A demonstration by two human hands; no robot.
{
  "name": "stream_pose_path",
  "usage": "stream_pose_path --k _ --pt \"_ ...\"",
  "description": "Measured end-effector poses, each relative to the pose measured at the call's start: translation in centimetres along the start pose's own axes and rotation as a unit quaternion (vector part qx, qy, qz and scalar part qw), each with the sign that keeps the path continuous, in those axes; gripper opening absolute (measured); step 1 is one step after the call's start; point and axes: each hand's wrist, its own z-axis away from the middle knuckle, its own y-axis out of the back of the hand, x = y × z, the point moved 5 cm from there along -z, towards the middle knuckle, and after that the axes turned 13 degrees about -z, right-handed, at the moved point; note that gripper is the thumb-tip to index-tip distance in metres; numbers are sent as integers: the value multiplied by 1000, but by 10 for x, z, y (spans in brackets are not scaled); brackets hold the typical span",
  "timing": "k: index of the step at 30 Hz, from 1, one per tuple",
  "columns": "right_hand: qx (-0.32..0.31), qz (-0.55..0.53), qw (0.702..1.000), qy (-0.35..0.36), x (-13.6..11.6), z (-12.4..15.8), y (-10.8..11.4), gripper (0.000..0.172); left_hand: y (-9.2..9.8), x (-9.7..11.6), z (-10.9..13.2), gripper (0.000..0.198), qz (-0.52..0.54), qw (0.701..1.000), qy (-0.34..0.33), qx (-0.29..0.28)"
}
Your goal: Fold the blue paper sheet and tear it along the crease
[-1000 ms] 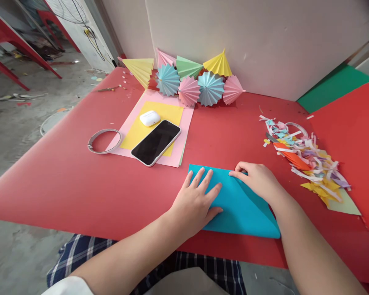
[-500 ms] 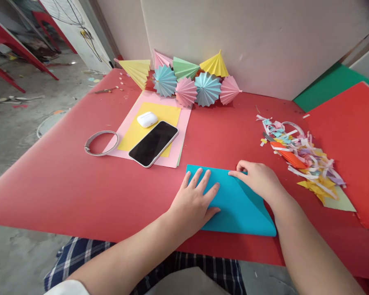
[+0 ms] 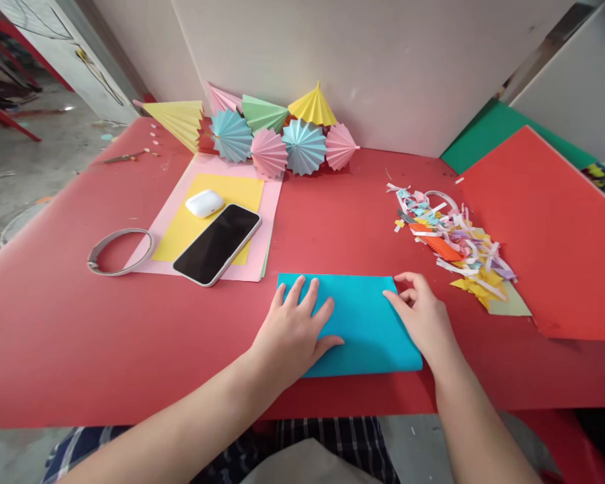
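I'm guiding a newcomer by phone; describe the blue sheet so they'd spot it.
On the red table, look toward the near edge's middle. The blue sheet lies there under the spread left hand. Smooth and vivid, it differs from the pleated pale-blue fans farther back.

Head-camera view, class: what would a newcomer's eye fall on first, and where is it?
Probably the bright blue paper near the front edge of the red table, with the left hand spread on it and the right hand at its far right corner. Next, perhaps, the colourful pleated paper shapes along the wall at the back.
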Motion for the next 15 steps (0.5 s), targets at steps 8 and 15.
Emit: stream_pose_path --k 8,15 --pt "-13 -21 999 29 3 11 -3 28 0 2 -3 64 -17 1000 16 -14" --pt "-22 1 999 36 1 10 -4 25 1 3 -5 63 -34 999 21 -25"
